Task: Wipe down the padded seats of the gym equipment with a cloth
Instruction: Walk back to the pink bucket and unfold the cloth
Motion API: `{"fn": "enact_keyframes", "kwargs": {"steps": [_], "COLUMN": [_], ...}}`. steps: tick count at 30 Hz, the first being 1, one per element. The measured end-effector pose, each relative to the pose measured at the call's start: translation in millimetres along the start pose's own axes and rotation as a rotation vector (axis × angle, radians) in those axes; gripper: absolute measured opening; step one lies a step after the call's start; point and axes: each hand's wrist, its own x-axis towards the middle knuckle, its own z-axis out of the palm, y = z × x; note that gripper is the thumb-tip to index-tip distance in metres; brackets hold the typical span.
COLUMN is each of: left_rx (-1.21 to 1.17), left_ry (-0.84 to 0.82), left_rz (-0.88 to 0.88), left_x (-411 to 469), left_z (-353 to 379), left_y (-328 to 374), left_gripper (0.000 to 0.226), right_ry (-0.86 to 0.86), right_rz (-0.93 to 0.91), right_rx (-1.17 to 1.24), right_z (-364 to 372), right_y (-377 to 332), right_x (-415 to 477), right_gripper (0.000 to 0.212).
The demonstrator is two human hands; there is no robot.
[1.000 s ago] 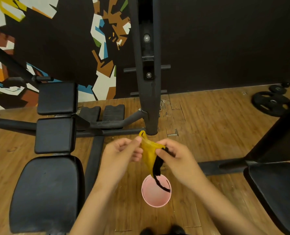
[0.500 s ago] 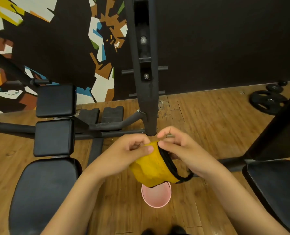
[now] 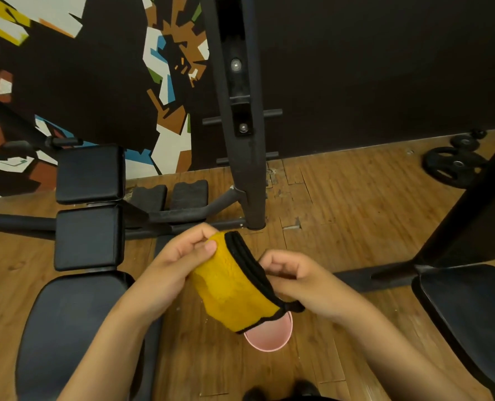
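Note:
A yellow cloth (image 3: 231,290) with a black edge is folded and held in the air between both hands. My left hand (image 3: 176,264) pinches its upper left corner with thumb and fingers. My right hand (image 3: 301,282) has curled fingers on the black edge at the right side. A large black padded seat (image 3: 70,328) lies at the lower left, with two smaller black pads (image 3: 88,235) (image 3: 91,172) beyond it. Another black padded seat (image 3: 471,311) sits at the right edge.
A pink bowl (image 3: 272,338) stands on the wooden floor under the cloth. A dark metal upright post (image 3: 240,125) rises ahead. Black foam rollers (image 3: 171,195) and frame bars lie left of it. Weight plates (image 3: 454,166) rest far right by the wall.
The cloth went from a bunched strip hanging over the bowl to a folded flat pad. Both hands shifted along it, the right one sliding down the black edge.

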Motion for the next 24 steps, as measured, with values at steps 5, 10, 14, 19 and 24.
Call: {"fn": "enact_keyframes", "kwargs": {"steps": [5,10,14,19,24], "left_rx": [-0.147,-0.291,-0.313,-0.349,-0.455], "left_ry": [0.237,0.338,0.407,0.487,0.467], "left_rz": [-0.028,-0.047,-0.061,-0.099,-0.253], "left_x": [-6,-8,-3,-1,-4], "left_z": [5,15,17,20,20], "left_y": [-15,-21,-15,-16,-27], "left_gripper": [0.054,0.045,0.027,0.028,0.041], "right_ry": [0.225,0.326,0.219,0.147,0.255], "right_rz": [-0.044,-0.036,0.024,0.097,0.217], "right_rx": [0.198,0.377,0.603,0.895,0.894], "right_z": [7,3,4,10,18], "right_y": [2,2,2,12,21], "right_x": [1,2,7,7,5], "right_gripper": [0.013,0.012,0.027,0.074,0.050]}}
